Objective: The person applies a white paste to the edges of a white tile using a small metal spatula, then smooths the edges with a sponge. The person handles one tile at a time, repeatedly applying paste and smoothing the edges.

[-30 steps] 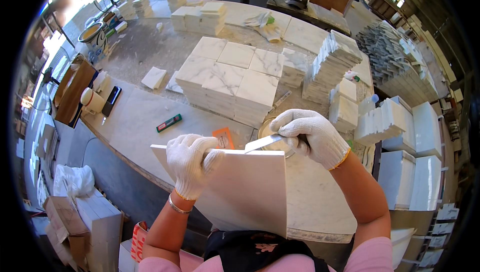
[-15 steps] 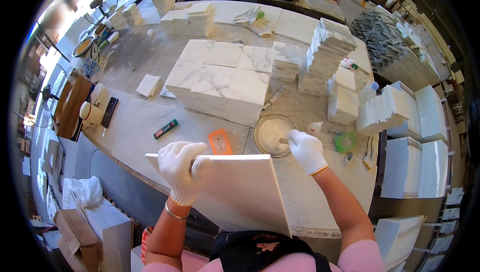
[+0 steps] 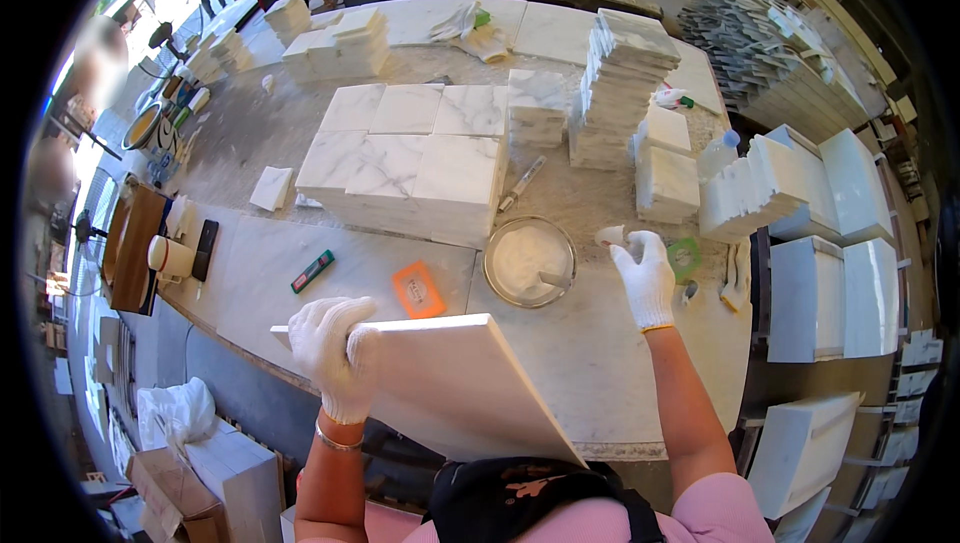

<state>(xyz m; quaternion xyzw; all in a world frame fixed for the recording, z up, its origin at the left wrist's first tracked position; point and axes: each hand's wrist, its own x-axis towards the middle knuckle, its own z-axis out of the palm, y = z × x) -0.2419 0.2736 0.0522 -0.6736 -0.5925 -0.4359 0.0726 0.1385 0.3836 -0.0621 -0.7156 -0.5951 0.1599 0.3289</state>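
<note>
A stone worktop [image 3: 640,383] leaves open room between its near edge and the right hand. Nearest, a smooth, flat white slab [image 3: 450,373] tilts before the person's torso, its top edge clasped by the gloved left hand [image 3: 333,355]. The gloved right hand [image 3: 645,281] curves narrowly at a small white object [image 3: 608,235]; whether it grips, I cannot tell. Beyond stand veined marble tiles [image 3: 385,161], stacked squarely.

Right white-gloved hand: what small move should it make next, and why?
Perhaps the right white-gloved hand should close gently on the small white object, since its parted thumb and fingers are right by it, while the left white-gloved hand grips the white rectangular slab.
</note>
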